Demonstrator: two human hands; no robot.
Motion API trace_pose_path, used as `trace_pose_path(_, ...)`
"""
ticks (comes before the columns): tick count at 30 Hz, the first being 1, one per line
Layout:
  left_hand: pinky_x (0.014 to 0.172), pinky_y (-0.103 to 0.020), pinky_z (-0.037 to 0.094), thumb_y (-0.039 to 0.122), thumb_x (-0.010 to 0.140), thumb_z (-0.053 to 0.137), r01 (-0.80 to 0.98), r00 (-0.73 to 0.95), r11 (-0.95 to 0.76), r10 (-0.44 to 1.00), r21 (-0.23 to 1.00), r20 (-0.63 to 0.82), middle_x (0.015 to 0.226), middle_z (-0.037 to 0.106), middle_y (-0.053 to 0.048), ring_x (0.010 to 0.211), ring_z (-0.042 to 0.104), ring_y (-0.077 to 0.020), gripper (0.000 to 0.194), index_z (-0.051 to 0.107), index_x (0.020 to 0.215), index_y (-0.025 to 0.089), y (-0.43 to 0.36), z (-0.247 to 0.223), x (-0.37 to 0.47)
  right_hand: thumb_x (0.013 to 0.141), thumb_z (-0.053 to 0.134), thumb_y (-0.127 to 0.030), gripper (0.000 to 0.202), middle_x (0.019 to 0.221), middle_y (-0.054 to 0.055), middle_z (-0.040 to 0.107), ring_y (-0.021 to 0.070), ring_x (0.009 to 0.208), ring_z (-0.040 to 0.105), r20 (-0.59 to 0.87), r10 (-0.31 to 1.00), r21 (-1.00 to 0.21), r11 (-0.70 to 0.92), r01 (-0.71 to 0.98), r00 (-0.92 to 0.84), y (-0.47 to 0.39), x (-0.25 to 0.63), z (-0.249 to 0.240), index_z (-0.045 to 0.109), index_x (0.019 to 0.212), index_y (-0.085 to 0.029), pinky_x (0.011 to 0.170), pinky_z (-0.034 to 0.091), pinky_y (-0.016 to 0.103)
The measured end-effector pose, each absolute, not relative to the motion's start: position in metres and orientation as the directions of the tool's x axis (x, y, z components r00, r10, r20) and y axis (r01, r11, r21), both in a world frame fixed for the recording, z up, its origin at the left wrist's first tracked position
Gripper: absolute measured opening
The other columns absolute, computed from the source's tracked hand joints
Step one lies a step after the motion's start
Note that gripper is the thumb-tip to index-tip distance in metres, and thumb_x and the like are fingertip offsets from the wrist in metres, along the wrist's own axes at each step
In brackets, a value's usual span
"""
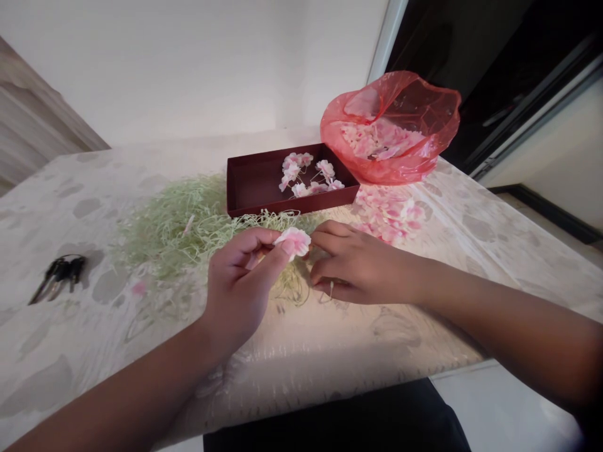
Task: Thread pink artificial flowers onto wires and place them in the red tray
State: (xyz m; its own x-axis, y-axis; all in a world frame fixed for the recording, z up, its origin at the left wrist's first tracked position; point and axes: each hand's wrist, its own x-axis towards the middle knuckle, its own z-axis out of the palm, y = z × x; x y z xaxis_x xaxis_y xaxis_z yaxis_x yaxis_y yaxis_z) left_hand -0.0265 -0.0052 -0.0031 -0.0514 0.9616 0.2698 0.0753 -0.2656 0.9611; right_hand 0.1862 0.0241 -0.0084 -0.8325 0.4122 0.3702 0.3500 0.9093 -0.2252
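Note:
A pink and white artificial flower (294,242) is pinched between the thumb and fingers of my left hand (245,282). Just to its right is my right hand (353,263), its fingers curled beside the flower; whatever those fingertips may grip is too small to make out. Behind both hands stands a dark red open box (292,204) with several pink and white flowers on thin stems (325,168) in its right part. A pile of pale green stems (179,220) lies left of and in front of the box. Loose pink petals (391,213) lie right of it.
A translucent red plastic bag (424,157) holding more pink petals stands at the back right. A bunch of keys (61,273) lies at the left on the patterned tablecloth (38,383). A white wall (188,69) rises behind the table.

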Motion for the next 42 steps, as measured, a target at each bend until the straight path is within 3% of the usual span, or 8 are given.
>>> trace_pose_path(5,0.068,-0.024,0.053,0.017,0.079,0.078,0.085,-0.029,-0.252,0.966,0.964,0.255,0.076,0.074,0.002,0.074,0.068,-0.0152,0.01,0.079,0.082,0.027,-0.005,-0.002,-0.026,0.095,0.057,-0.021,0.012,0.108,0.013,0.062,0.0255,0.105,0.051,0.438,0.416,-0.223,0.909,0.353,-0.797,0.028,0.187,-0.006,0.067,0.09,-0.016,0.09,0.045,0.039)
trace_pose_path(9,0.06,-0.023,0.052,0.021,0.078,0.079,0.123,-0.033,-0.203,0.978,0.971,0.208,0.067,0.07,0.002,0.069,0.067,-0.0157,0.004,0.079,0.079,0.026,-0.006,0.001,-0.024,0.092,0.059,-0.016,0.005,0.09,0.008,0.067,0.0202,0.087,0.06,0.55,0.535,-0.381,0.844,0.377,-0.642,0.033,0.19,-0.005,0.064,0.094,-0.016,0.081,0.048,0.035)
trace_pose_path(14,0.063,-0.026,0.056,0.029,0.079,0.079,0.106,-0.021,-0.147,0.988,0.983,0.15,0.07,0.074,0.0,0.07,0.071,-0.0176,0.004,0.08,0.08,0.024,-0.005,0.004,-0.022,0.099,0.048,-0.014,0.028,0.101,0.009,0.066,0.0196,0.094,0.061,0.548,0.581,-0.485,0.807,0.337,-0.602,0.034,0.192,-0.004,0.059,0.124,-0.018,0.083,0.049,0.035)
trace_pose_path(19,0.068,-0.025,0.058,0.031,0.081,0.079,0.076,-0.013,-0.1,0.995,0.992,0.101,0.077,0.078,0.0,0.072,0.074,-0.0172,0.006,0.081,0.081,0.026,-0.004,0.004,-0.023,0.099,0.05,-0.017,0.016,0.098,0.007,0.064,0.0172,0.09,0.06,0.467,0.648,-0.601,0.732,0.321,-0.602,0.033,0.191,-0.002,0.065,0.103,-0.018,0.08,0.049,0.032)
trace_pose_path(26,0.067,-0.025,0.057,0.034,0.08,0.08,0.125,0.01,-0.096,0.995,0.987,0.096,0.073,0.077,-0.001,0.073,0.072,-0.0174,0.008,0.082,0.081,0.026,-0.003,0.007,-0.022,0.085,0.074,-0.032,0.018,0.07,-0.001,0.061,0.0108,0.061,0.054,0.214,0.888,-0.946,0.292,0.139,-0.406,0.033,0.19,-0.003,0.066,0.082,-0.016,0.056,0.043,0.024)
trace_pose_path(30,0.065,-0.025,0.057,0.034,0.079,0.081,0.12,0.007,-0.069,0.998,0.99,0.069,0.072,0.077,-0.001,0.072,0.072,-0.0173,0.009,0.081,0.078,0.025,-0.002,0.008,-0.02,0.072,0.085,-0.028,0.019,0.065,-0.001,0.064,0.0095,0.055,0.055,0.167,0.926,-0.981,0.19,0.037,-0.338,0.033,0.19,0.002,0.072,0.076,-0.015,0.049,0.042,0.022)
trace_pose_path(33,0.062,-0.024,0.055,0.035,0.078,0.081,0.122,0.007,-0.053,0.999,0.991,0.052,0.07,0.076,-0.001,0.069,0.07,-0.0165,0.01,0.081,0.078,0.025,-0.002,0.007,-0.021,0.072,0.086,-0.026,0.017,0.066,0.0,0.069,0.0101,0.053,0.059,0.183,0.922,-0.983,0.179,-0.045,-0.341,0.03,0.189,0.005,0.078,0.084,-0.017,0.047,0.045,0.022)
trace_pose_path(42,0.058,-0.019,0.045,0.04,0.079,0.08,0.165,0.045,0.022,0.999,0.986,-0.03,0.071,0.073,0.0,0.067,0.061,-0.0118,0.017,0.08,0.076,0.023,-0.005,0.009,-0.022,0.078,0.081,-0.019,0.007,0.08,0.003,0.073,0.0138,0.069,0.067,0.379,0.848,-0.906,0.422,0.039,-0.37,0.018,0.184,0.007,0.078,0.084,-0.019,0.059,0.053,0.025)
